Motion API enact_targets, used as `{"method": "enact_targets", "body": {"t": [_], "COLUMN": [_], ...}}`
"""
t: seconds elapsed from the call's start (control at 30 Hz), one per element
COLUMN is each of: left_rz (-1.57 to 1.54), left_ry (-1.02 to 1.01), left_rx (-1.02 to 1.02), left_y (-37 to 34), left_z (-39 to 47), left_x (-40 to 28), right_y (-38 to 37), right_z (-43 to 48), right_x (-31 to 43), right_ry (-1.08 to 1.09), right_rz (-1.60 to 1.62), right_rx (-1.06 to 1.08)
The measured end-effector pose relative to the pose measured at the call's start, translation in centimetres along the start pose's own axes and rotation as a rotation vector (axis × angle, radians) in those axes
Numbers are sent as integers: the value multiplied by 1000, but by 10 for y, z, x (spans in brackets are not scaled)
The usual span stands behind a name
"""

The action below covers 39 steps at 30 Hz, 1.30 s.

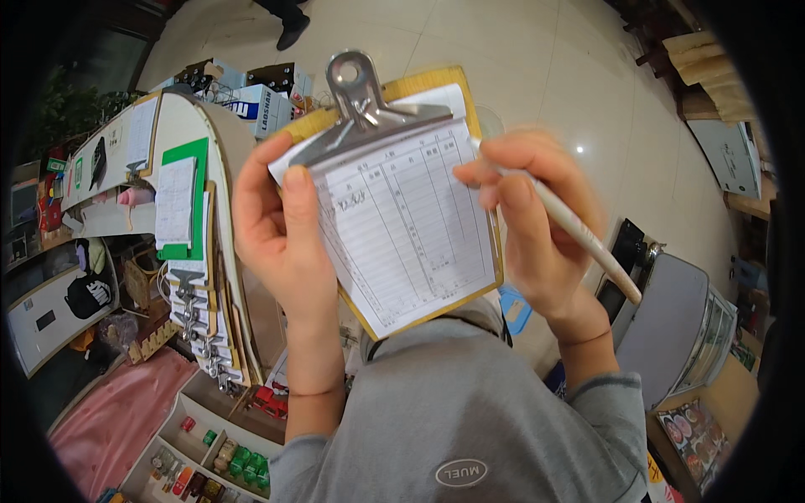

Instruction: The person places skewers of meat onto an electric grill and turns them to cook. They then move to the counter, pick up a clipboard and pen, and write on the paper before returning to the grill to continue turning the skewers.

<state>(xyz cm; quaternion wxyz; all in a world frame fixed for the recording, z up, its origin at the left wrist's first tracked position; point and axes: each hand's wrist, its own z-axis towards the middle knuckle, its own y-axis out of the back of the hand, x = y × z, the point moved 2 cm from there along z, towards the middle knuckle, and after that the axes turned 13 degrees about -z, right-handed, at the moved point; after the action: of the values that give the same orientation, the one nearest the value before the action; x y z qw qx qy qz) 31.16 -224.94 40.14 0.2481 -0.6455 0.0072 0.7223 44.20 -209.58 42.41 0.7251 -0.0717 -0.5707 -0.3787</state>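
A small wooden clipboard (434, 85) is held up before me, with a large metal clip (361, 119) pressing a pad of printed forms (409, 232) against it. My left hand (283, 214) grips the clipboard's left edge, its thumb on the paper beside the clip. The form has ruled columns and a little handwriting near its upper left. A light-coloured pen (585, 239) is in my right hand (541, 207), between thumb and fingers. That hand is slightly blurred at the form's upper right edge; whether the pen's tip touches the paper I cannot tell.
To the left, a curved white counter (188, 119) bears a green clipboard (201, 207) and a row of overlapping clipboards (214, 314). Drink boxes (267, 107) stand beyond it. Below are shelves with bottles (248, 465). A person's foot (293, 31) is on the tiled floor at the top.
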Motion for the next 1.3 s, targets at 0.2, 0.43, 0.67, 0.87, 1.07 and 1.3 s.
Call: {"method": "enact_targets", "body": {"t": [0.2, 0.43, 0.67, 0.87, 1.07, 1.3], "left_rz": [15, -83, -183, -108, -50, -70], "left_ry": [-63, -49, 18, 1, -13, 28], "left_rx": [33, 133, 212, 259, 313, 428], "left_y": [-18, -6, -4, -33, -118, -318], "left_z": [-8, 4, 19, 10, -14, -77], "left_x": [-2, -22, -10, -1, 27, 87], "right_y": [-7, -30, -50, -34, 52, 251], "right_z": [2, 3, 12, 11, 8, -15], "right_x": [0, 32, 42, 27, -12, -84], "right_ry": [0, 35, 209, 12, 85, 80], "right_rz": [73, 45, -210, -48, -177, -323], "right_rx": [-69, -249, -321, -316, -420, -567]}}
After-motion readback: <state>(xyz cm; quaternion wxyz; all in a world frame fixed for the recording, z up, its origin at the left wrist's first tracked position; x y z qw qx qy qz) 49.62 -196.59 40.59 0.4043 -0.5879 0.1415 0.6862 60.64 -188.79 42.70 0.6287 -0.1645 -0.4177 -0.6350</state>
